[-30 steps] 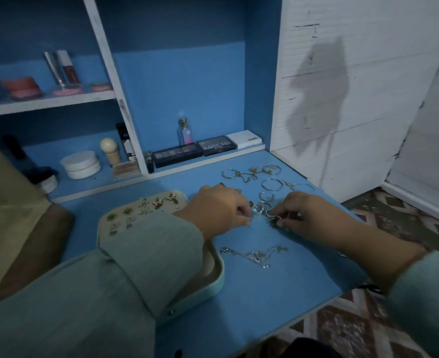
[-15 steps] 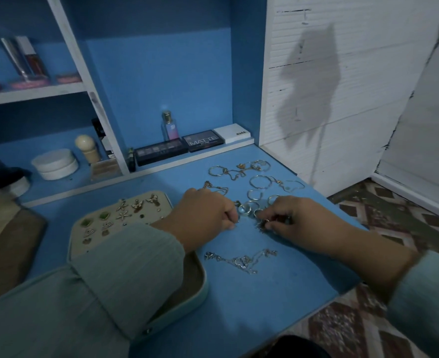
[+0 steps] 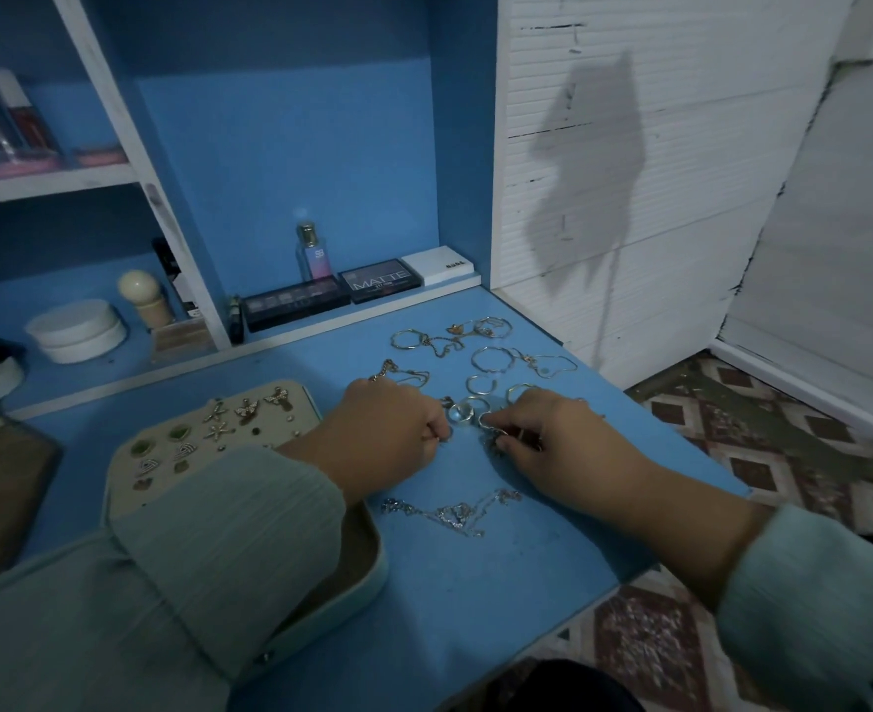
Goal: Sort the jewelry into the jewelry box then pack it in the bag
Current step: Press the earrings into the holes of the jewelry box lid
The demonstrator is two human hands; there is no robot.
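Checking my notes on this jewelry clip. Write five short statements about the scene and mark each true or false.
1. The jewelry box lies open with earrings on its pad. True.
2. The silver chain lies inside the box. False: it lies on the blue table, nearer the person than both hands.
3. The left hand and right hand are among the rings. True.
4. The perfume bottle lies on its side. False: it stands upright.
5. The palette reads MATTE. True.
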